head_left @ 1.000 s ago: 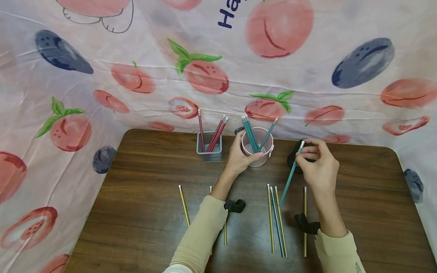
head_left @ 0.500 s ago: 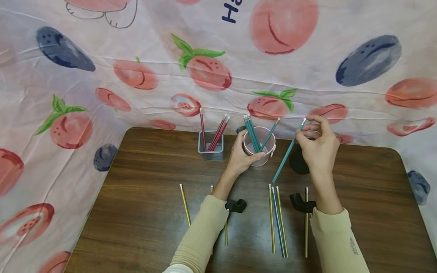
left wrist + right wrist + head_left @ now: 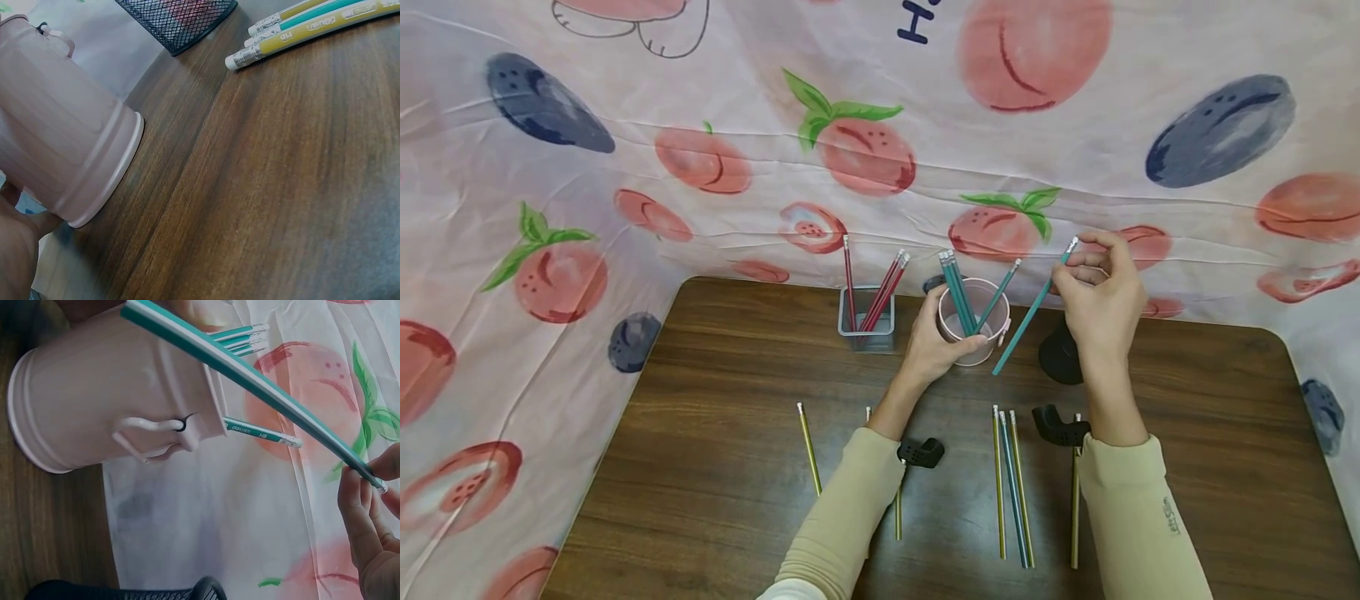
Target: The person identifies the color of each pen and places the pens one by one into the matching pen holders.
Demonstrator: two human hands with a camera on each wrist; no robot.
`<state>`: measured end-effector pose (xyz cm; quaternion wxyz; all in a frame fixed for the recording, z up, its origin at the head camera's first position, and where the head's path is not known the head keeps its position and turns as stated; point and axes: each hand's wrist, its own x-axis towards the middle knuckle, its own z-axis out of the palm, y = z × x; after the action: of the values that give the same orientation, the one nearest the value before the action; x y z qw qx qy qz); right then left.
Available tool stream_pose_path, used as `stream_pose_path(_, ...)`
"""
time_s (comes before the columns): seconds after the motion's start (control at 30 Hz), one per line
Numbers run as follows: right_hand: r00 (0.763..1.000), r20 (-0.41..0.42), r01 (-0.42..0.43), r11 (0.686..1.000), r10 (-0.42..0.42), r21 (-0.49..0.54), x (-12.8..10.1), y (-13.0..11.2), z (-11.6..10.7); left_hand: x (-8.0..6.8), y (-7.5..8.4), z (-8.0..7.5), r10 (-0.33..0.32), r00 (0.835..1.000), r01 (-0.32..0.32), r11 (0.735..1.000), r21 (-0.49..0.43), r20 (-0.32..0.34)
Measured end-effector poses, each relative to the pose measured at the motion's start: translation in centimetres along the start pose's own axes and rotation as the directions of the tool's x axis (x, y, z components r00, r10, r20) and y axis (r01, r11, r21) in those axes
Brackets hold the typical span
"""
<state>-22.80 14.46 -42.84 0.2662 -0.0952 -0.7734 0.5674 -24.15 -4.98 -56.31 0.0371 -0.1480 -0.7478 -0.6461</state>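
My left hand (image 3: 931,343) grips the side of a pale pink bucket-shaped cup (image 3: 991,343) at the back of the table, thumb across its near side. Several green pencils (image 3: 957,293) lean inside it, eraser ends up. Just right of the cup, my right hand (image 3: 1103,296) pinches another green pencil (image 3: 1032,321) close to its eraser. That pencil slants, its lower end down and left beside the cup. In the right wrist view the held pencil (image 3: 250,381) crosses in front of the cup's wall (image 3: 81,400) and handle (image 3: 140,428).
Left of the cup stands a clear square holder (image 3: 867,343) with several red pencils (image 3: 883,292). A black mesh holder (image 3: 1060,354) is behind my right wrist. Gold pencils (image 3: 809,450) and a teal pencil (image 3: 1013,492) lie on the table (image 3: 715,383). A fruit-print cloth (image 3: 715,225) hangs behind.
My right hand has risen and moved away from me, bringing the green pencil from over the table pencils to beside the cup. My left hand stays on the cup.
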Motion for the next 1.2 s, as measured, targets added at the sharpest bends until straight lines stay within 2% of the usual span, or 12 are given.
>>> stream_pose_path(0.17, 1.0, -0.003, -0.031, 0.999, 0.031, 0.012, 1.1, -0.2, 0.4, 0.3, 0.0, 0.3, 0.011, 1.0, -0.011, 1.0, -0.016, 0.005)
stream_pose_path(0.4, 0.998, -0.013, -0.067, 0.997, 0.067, 0.028, 2.0, -0.3, 0.7, 0.1, 4.4, -0.3, 0.006, 1.0, -0.006, 1.0, -0.016, 0.028)
stream_pose_path(0.7, 0.998, -0.026, -0.057, 0.997, 0.058, 0.047, 2.9, -0.4, 1.2, 0.3, 4.3, -0.3, 0.008, 1.0, -0.008, 1.0, -0.001, -0.003)
stream_pose_path(0.97, 0.999, -0.038, -0.013, 0.999, 0.014, 0.043, 3.9, -0.8, 2.0, 0.3, 4.3, -0.4, -0.019, 1.0, 0.019, 1.0, 0.0, -0.008)
stream_pose_path(1.07, 0.999, -0.05, -0.018, 0.998, 0.021, 0.062, 4.1, -0.9, 2.3, 0.3, 4.2, -0.4, -0.018, 1.0, 0.018, 1.0, 0.001, -0.002)
stream_pose_path(1.2, 0.998, -0.053, -0.027, 0.995, 0.032, 0.097, 4.1, -0.8, 2.7, 0.6, 2.6, -0.1, -0.012, 1.0, 0.012, 1.0, 0.004, -0.009)
